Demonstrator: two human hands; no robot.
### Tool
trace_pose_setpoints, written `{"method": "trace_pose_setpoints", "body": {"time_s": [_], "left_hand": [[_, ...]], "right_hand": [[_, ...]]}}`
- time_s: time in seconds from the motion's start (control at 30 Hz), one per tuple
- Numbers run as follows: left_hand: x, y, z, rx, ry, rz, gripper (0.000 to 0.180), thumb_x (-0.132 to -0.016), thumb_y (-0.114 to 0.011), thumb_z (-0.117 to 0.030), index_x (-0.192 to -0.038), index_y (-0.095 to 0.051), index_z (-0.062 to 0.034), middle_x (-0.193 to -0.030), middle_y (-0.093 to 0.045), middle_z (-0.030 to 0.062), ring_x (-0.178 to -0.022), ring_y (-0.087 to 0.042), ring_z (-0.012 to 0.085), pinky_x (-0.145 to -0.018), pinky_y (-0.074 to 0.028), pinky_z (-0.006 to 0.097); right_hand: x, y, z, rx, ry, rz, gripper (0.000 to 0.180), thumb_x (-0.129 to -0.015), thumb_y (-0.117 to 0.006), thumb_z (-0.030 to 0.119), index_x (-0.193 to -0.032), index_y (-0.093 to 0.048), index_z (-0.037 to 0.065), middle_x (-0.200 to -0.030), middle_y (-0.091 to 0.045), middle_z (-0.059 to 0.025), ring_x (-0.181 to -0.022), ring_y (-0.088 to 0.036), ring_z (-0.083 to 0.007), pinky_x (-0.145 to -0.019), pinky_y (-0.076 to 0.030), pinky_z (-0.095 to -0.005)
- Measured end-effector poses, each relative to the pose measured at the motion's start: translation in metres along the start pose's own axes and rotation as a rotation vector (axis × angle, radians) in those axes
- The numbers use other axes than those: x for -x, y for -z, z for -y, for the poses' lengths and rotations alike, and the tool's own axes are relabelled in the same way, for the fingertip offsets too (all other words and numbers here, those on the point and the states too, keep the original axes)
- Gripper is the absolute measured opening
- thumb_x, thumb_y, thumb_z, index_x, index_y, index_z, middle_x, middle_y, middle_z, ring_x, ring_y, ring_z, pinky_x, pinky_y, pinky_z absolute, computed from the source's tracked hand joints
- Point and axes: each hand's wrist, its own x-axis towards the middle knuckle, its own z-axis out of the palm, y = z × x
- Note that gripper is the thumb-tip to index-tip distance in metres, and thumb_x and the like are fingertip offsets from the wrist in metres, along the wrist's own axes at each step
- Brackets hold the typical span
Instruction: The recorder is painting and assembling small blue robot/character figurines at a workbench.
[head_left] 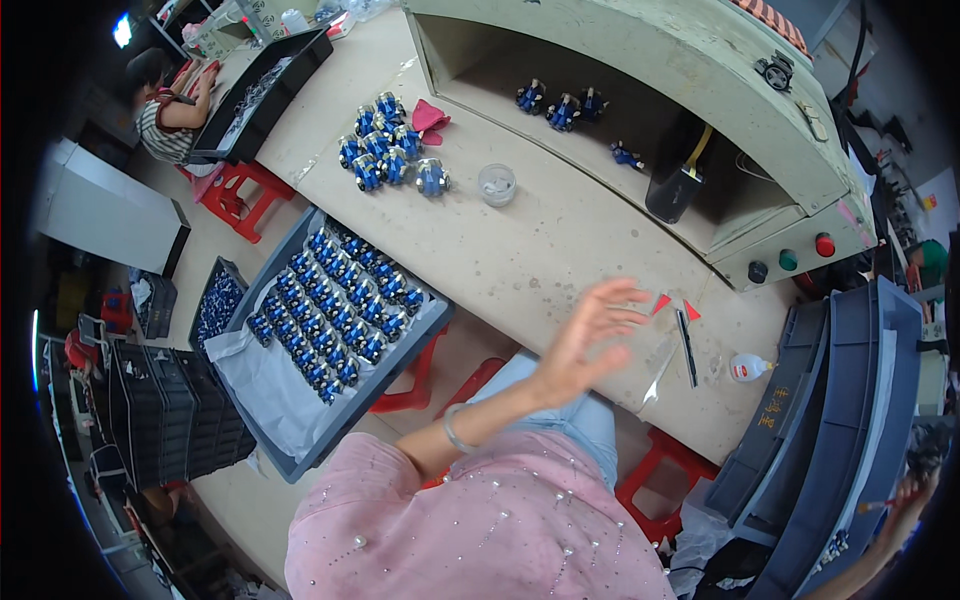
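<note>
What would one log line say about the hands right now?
left hand: open, blurred, above table edge | right hand: far right, holding thin red stick | tray of blue parts: untouched

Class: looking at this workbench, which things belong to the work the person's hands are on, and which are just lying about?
In the work:
left hand, open above the bench edge
right hand, holding a thin red-tipped tool
red clips
black tool
glue bottle

Lying about:
tray of blue parts
blue cluster
clear cup
pink cloth
</note>
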Motion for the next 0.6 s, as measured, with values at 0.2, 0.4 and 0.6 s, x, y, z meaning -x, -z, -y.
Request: {"method": "trace_pose_setpoints", "body": {"time_s": [0.2,0.4,0.6], "left_hand": [[-0.007,-0.022,-0.029,-0.245,-0.201,0.271,0.085,-0.075,-0.072,-0.014,-0.145,-0.025,-0.0114,-0.145,-0.032,0.0132,-0.129,-0.04,0.028,-0.098,-0.043,0.039],[-0.008,0.034,0.021,-0.722,-0.231,0.128,0.064,-0.072,-0.062,0.006,-0.132,-0.041,-0.0046,-0.127,-0.044,0.0187,-0.112,-0.05,0.0391,-0.09,-0.047,0.04],[-0.013,0.063,0.071,-0.996,-0.158,-0.217,0.057,-0.072,-0.06,0.007,-0.126,-0.045,0.0006,-0.117,-0.045,0.0192,-0.106,-0.05,0.0402,-0.09,-0.045,0.042]], "right_hand": [[0.096,-0.209,0.036,0.113,-0.065,0.802,0.064,-0.074,-0.07,0.042,-0.121,-0.052,0.002,-0.079,-0.049,0.0041,-0.062,-0.044,-0.0025,-0.052,-0.036,-0.0178],[0.142,-0.392,0.009,0.194,0.321,1.003,0.049,-0.069,-0.075,0.022,-0.109,-0.06,0.0,-0.095,-0.058,-0.0161,-0.087,-0.059,-0.0276,-0.073,-0.049,-0.0347],[0.143,-0.445,-0.011,0.184,0.457,0.996,0.055,-0.065,-0.079,0.025,-0.116,-0.062,0.012,-0.104,-0.053,-0.0194,-0.09,-0.059,-0.0362,-0.077,-0.05,-0.043]]}}
